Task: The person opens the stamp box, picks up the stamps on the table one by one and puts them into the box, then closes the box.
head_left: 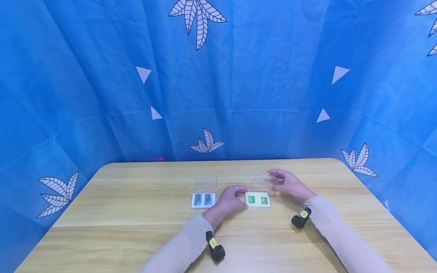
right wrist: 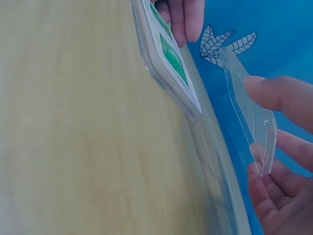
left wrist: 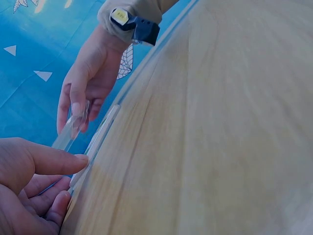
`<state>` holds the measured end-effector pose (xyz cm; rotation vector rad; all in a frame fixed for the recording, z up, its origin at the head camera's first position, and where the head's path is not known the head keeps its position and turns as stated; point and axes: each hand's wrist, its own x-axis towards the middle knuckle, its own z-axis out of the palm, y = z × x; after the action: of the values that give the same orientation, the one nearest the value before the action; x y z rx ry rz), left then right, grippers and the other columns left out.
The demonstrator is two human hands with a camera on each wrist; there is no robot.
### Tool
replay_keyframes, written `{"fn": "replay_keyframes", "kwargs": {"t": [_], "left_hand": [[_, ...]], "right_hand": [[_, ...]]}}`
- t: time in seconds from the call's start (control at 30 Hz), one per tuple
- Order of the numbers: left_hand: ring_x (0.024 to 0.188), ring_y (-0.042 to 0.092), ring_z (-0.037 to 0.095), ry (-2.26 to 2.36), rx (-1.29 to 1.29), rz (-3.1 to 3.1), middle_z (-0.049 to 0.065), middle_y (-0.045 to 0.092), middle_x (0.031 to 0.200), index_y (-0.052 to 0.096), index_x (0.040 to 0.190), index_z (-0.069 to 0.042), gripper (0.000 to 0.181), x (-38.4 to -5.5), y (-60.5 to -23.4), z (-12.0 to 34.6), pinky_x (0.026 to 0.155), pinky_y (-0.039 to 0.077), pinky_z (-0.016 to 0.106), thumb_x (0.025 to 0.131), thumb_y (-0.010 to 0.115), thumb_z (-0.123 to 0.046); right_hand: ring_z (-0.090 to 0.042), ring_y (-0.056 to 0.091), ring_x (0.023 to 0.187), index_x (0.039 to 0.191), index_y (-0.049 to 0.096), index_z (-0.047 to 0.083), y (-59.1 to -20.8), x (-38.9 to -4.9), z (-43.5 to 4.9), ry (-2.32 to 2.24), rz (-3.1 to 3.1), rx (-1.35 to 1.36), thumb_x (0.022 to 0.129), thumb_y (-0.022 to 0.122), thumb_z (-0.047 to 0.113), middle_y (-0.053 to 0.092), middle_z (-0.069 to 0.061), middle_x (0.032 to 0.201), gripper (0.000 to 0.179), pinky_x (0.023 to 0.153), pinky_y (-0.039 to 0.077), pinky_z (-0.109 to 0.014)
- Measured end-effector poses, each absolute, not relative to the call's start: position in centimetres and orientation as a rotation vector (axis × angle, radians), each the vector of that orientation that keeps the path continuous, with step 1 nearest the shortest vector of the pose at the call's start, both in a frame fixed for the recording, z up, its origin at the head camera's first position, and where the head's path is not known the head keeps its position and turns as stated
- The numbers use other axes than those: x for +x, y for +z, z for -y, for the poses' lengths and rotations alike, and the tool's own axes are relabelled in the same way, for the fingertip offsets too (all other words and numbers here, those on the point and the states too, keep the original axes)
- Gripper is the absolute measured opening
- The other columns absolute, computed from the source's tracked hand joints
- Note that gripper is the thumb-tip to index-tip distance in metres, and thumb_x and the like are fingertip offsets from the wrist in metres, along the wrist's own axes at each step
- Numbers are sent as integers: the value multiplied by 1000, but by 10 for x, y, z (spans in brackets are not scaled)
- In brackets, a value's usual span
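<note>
A flat white case with two green pictures (head_left: 258, 199) lies on the table. My left hand (head_left: 230, 203) holds it at its left side, thumb at the near corner and fingers at the far one. Just behind it, my right hand (head_left: 288, 185) pinches a clear plastic lid (right wrist: 249, 107) by its right side, thumb on one edge and fingers on the opposite one. In the right wrist view the lid is tilted and apart from the green case.
Left of my left hand lies a similar white case with two blue pictures (head_left: 203, 201). A second clear lid (head_left: 205, 182) lies right behind it. The wooden table (head_left: 136, 227) ends at a blue patterned curtain (head_left: 232, 76).
</note>
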<state>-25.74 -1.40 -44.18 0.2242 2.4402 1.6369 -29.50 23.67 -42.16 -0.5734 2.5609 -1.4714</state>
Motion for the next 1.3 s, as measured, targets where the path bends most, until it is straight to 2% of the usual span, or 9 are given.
{"fn": "replay_keyframes", "kwargs": {"t": [0.53, 0.87, 1.03, 1.3], "left_hand": [[103, 56, 19, 1624, 214, -2457, -1, 63, 109, 66, 114, -14, 56, -257, -441, 13, 91, 48, 34, 62, 77, 6], [103, 56, 20, 1640, 244, -2448, 1, 64, 110, 65, 115, -10, 57, -257, -441, 14, 91, 48, 34, 62, 77, 6], [104, 55, 22, 1671, 258, -2414, 2, 63, 111, 65, 115, -8, 57, -259, -443, 14, 91, 47, 36, 61, 76, 7], [102, 55, 19, 1658, 247, -2422, 0, 64, 110, 65, 114, -10, 57, -259, -443, 14, 90, 48, 33, 61, 75, 8]], "right_hand": [[-41, 43, 123, 141, 37, 1, -417, -268, -243, -1503, -2534, -548, 79, 73, 13, 46, -23, 136, 72, 99, 42, -50], [-39, 49, 117, 140, 39, 3, -421, -260, -242, -1517, -2490, -560, 77, 75, 16, 47, -23, 135, 74, 97, 43, -50], [-40, 49, 117, 140, 38, 5, -424, -257, -241, -1521, -2461, -576, 77, 75, 17, 48, -21, 135, 74, 100, 38, -57], [-44, 44, 122, 139, 37, -2, -428, -253, -237, -1571, -2397, -675, 76, 73, 9, 46, -25, 136, 73, 102, 33, -59]]}}
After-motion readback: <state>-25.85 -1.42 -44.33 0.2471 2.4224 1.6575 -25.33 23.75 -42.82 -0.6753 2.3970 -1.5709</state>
